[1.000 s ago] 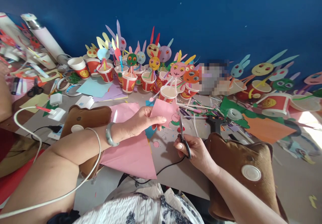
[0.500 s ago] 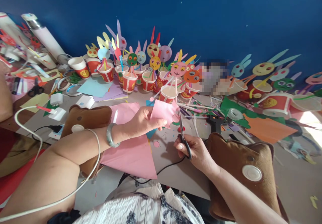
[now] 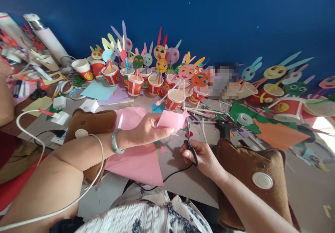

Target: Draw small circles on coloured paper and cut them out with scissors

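Between the thumb and fingers of my left hand (image 3: 151,130) is a small piece of pink paper (image 3: 170,119), held above the table. My right hand (image 3: 202,156) grips black-handled scissors (image 3: 188,135), their blades pointing up at the paper's right edge. Whether the blades touch the paper at this instant I cannot tell. Larger pink sheets (image 3: 141,165) lie on the table beneath my left forearm. Under the paper, a small pink paper disc (image 3: 162,150) rests on the table.
Red-and-white paper cups (image 3: 135,86) with paper rabbit faces line the blue wall. Brown plush hand warmers (image 3: 251,184) flank my hands. A white cable (image 3: 101,163) crosses my left arm. Beyond lie a black glue gun (image 3: 223,128), green paper scraps and orange paper (image 3: 280,133).
The pink paper has tilted flatter and dropped slightly, its edge shifting a little to the right by the scissors. My right hand has barely moved.
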### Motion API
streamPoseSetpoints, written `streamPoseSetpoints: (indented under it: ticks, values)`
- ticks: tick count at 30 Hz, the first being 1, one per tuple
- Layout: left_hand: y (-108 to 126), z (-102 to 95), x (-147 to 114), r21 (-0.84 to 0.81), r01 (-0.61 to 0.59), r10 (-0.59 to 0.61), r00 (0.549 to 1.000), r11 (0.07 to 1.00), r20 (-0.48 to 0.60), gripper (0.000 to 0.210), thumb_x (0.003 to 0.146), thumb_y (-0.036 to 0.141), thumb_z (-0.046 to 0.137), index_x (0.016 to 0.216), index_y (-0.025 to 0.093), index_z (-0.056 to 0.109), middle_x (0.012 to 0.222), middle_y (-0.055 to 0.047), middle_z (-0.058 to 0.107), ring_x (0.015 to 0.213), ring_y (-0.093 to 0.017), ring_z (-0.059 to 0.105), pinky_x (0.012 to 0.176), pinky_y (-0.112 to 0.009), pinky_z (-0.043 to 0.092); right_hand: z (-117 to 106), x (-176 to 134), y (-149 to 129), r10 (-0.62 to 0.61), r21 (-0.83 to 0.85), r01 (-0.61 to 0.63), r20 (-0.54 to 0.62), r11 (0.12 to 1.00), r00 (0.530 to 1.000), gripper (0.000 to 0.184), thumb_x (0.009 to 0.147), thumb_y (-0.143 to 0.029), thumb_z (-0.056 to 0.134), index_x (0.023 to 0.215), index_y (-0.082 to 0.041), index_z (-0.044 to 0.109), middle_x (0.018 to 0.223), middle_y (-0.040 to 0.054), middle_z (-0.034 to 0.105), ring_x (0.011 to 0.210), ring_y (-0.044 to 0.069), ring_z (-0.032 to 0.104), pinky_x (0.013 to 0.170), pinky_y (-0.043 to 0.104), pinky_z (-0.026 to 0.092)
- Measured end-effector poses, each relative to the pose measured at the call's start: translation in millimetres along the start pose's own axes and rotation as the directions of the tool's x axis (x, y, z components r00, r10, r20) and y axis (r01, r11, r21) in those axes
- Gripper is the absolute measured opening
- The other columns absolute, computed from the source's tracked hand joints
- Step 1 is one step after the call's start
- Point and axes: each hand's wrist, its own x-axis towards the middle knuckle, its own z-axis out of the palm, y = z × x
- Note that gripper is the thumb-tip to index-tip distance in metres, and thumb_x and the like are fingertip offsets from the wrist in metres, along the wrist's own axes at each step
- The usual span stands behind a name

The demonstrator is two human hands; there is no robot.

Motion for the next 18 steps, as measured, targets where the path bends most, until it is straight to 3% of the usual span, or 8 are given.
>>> streamPoseSetpoints:
  ticks: [6,11,18]
  values:
    - [2.6,3.3,2.7,-0.114,0.133,-0.137,0.990,0.985,-0.032,0.020,0.081,0.025,0.068,0.095,0.011,0.070,0.086,-0.007,0.073,0.078,-0.016,0.068,0.072,-0.030,0.061,-0.6,0.0,0.6,-0.006,-0.015,0.006,-0.009,1.000,1.000,0.059,0.069,-0.074,0.069,0.070,-0.016,0.060,0.050,0.0001,0.058,0.048,0.011,0.047,0.048,0.025,0.033]
    - [3.9,0.7,4.6,-0.072,0.196,-0.200,0.979,0.978,-0.044,0.014,0.080,0.026,0.068,0.077,0.012,0.065,0.064,-0.002,0.066,0.060,-0.012,0.063,0.057,-0.022,0.053,-0.7,-0.7,0.2,-0.025,-0.043,0.024,-0.022,0.999,0.999,0.059,0.069,-0.075,0.068,0.069,-0.016,0.060,0.049,0.0003,0.058,0.047,0.012,0.047,0.048,0.025,0.034]
    - [6.7,-0.5,4.1,-0.051,0.273,-0.272,0.962,0.961,0.026,0.018,0.083,0.029,0.066,0.082,0.012,0.067,0.065,-0.003,0.067,0.061,-0.012,0.062,0.060,-0.022,0.051,-0.1,-1.9,-4.6,-0.029,-0.075,0.026,-0.050,0.997,0.998,0.055,0.072,-0.072,0.068,0.066,-0.018,0.059,0.048,0.0001,0.058,0.046,0.012,0.045,0.046,0.025,0.032]
